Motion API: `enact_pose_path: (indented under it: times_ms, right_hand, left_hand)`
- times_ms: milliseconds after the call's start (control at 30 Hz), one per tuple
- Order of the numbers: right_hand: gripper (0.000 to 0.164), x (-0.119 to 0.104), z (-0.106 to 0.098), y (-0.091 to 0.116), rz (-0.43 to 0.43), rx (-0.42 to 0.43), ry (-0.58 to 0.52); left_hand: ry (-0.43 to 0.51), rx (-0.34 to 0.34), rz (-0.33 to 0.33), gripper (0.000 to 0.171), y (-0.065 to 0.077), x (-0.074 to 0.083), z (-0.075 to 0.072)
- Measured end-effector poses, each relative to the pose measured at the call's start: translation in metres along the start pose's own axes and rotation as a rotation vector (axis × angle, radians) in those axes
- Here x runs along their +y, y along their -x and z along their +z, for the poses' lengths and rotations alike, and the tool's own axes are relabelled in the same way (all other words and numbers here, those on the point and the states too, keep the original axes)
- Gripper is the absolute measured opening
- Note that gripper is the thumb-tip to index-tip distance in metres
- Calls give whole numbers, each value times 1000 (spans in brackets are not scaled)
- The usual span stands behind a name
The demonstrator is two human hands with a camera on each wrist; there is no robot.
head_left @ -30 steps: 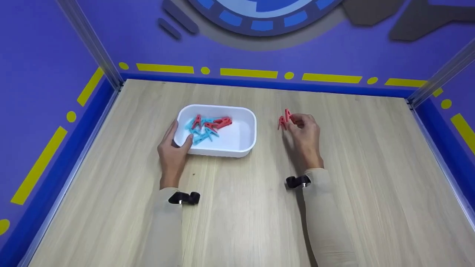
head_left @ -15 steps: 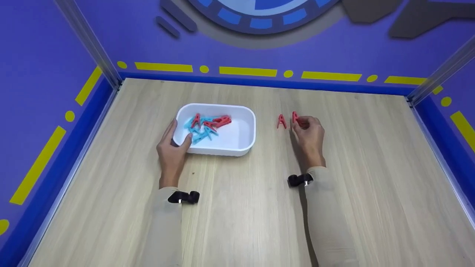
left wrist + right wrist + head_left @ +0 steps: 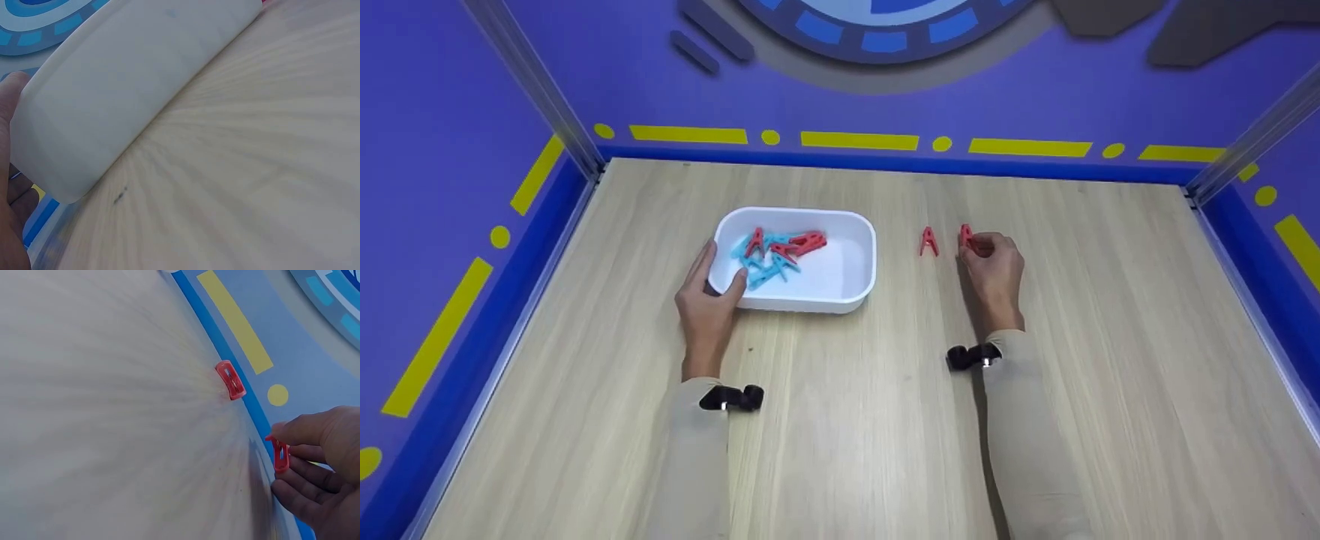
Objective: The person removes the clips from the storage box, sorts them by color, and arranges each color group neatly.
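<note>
My left hand grips the left end of a white tray, its thumb over the near rim. Inside the tray lie several light blue clothespins and several red clothespins, heaped toward the left. To the right, my right hand pinches a red clothespin between thumb and fingers, also seen in the right wrist view as the red clothespin. A second red clothespin stands on the table between the tray and that hand. The left wrist view shows the tray's outer wall.
A pale wooden table lies under everything. Purple-blue panels with yellow marks close off the back and both sides, joined by metal posts at the corners.
My right hand has moved right with the pinched clothespin, away from the red clothespin standing on the table. My left hand and the tray stay in place.
</note>
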State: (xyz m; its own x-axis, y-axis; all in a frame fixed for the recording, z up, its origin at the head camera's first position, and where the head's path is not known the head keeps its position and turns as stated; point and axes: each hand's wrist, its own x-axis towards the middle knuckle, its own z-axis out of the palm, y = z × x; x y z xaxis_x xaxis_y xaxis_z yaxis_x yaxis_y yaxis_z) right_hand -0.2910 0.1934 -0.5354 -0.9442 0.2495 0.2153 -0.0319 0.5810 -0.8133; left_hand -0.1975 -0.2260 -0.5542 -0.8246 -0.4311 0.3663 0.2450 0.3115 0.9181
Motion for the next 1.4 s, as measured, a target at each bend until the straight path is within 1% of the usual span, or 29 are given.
enact_pose_path:
  times_ms: [267,633,867,1067,1400]
  right_hand:
    - [27,1,0,-1,24,-8,5]
    - [26,6,-1,-1,18,-10,-10]
    - [26,6,-2,-1,24,-9,-23]
    - [26,6,-1,2,32,-22,-24]
    - [27,5,-2,3,44,-22,-33]
  left_hand:
    - [-48,-11,-9,71,1,2,0]
    - [-48,-15,-12,71,1,2,0]
    - [-83,-16,-28,69,1,4,0]
    - [-79,-18,-22,69,2,3,-2]
    - [-73,-32,-41,71,2,3,-2]
